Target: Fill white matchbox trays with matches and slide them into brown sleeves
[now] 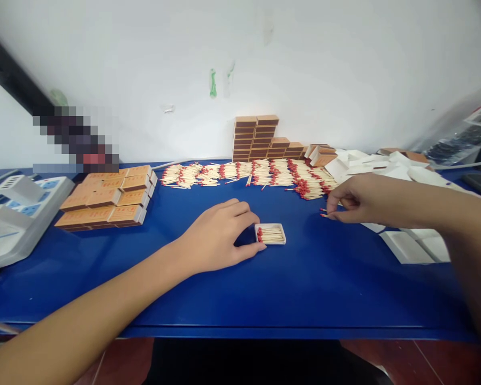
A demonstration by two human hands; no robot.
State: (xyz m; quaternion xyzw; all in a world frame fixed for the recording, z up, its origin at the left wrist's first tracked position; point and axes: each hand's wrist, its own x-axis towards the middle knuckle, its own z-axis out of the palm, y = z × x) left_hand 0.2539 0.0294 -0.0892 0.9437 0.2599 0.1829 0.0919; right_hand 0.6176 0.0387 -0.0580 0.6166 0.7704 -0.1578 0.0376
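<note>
A small white matchbox tray [283, 241] lies on the blue table, with red-tipped matches [270, 234] in it, their heads to the left. My left hand [224, 235] grips the tray's left end between thumb and fingers. To the right, my right hand [346, 200] pinches a few matches [324, 215], their red heads pointing left. It is just in front of the right end of a long row of loose matches [260, 174] that runs along the back of the table.
Filled-out orange matchboxes [104, 198] are stacked at left, beside a white power strip [43, 214]. More boxes [252, 139] stand against the wall. White empty trays [409, 247] pile up at right, near a clear plastic bag [457, 141]. The table's front edge [240, 331] runs below.
</note>
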